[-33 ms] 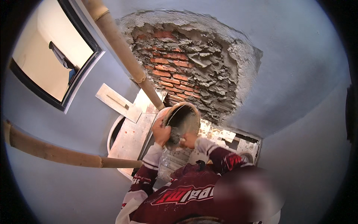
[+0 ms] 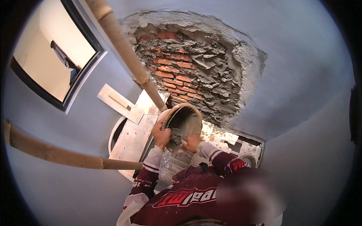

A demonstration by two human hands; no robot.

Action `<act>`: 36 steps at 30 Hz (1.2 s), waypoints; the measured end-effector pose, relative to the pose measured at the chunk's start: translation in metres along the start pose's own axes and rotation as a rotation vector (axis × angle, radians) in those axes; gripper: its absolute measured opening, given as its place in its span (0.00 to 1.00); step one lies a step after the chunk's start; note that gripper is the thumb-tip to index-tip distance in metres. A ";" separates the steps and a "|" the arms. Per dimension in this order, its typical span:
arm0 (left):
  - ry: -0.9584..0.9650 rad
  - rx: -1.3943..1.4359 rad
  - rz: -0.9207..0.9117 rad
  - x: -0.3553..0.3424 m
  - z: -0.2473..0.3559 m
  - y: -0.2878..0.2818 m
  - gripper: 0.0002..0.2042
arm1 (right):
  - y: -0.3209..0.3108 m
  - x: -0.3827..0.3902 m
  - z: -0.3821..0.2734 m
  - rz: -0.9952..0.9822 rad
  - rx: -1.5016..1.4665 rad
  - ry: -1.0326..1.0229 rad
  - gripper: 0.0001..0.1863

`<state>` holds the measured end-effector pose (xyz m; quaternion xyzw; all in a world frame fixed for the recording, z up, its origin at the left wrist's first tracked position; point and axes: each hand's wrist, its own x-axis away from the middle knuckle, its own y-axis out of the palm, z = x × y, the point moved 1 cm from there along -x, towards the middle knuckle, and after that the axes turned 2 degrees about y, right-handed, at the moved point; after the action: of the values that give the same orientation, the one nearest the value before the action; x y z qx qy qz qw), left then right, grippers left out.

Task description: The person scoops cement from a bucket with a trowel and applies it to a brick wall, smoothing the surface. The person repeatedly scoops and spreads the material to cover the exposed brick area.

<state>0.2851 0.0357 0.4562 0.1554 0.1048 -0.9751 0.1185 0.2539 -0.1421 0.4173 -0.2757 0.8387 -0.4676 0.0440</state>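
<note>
A round bucket (image 2: 197,117) is tilted in front of my body, its inside smeared with grey mortar. My left hand (image 2: 161,135) is closed on the bucket's left rim, thumb toward the inside. At the near side of the opening, my right hand (image 2: 192,143) is closed round the handle of what looks like a trowel (image 2: 184,142). Its blade cannot be made out. A lump of wet mortar (image 2: 175,136) lies in the bucket between my two hands. Beyond the bucket, rough mortar (image 2: 217,75) covers the right part of a patch of bare red brick (image 2: 173,67).
A bamboo pole (image 2: 128,56) slants down to just beside the bucket; another pole (image 2: 56,152) comes in from the left. A plastering float (image 2: 120,103) rests on boards (image 2: 134,139) left of the bucket. Blue-grey walls (image 2: 301,75) and a dark-framed window (image 2: 85,69) surround the spot.
Both hands have shifted very slightly toward me at the bucket. Their holds are the same.
</note>
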 end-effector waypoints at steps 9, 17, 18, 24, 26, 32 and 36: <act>0.238 -0.180 0.027 0.010 0.004 -0.010 0.16 | -0.068 0.002 0.011 0.127 0.244 0.261 0.15; 0.175 -0.113 0.049 0.007 -0.001 -0.023 0.18 | -0.007 0.001 0.003 -0.225 -0.533 0.056 0.17; 0.081 -0.056 0.081 0.008 -0.001 -0.024 0.16 | -0.009 0.006 0.000 -0.115 -0.438 -0.014 0.17; -0.092 -0.083 0.131 0.013 -0.009 -0.023 0.11 | -0.033 0.013 0.020 0.067 0.401 0.046 0.18; 0.158 -0.161 0.123 0.015 -0.010 -0.019 0.09 | -0.055 0.017 0.008 0.129 0.326 0.164 0.17; 0.308 -0.138 -0.021 0.024 0.011 0.007 0.07 | 0.002 -0.017 0.060 -0.277 0.108 0.088 0.18; 0.211 -0.145 0.019 0.035 -0.015 -0.017 0.14 | 0.030 0.005 0.031 -0.348 -0.598 0.347 0.20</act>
<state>0.2525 0.0485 0.4333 0.2491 0.1855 -0.9420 0.1272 0.2478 -0.1557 0.3767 -0.3313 0.8736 -0.2427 -0.2610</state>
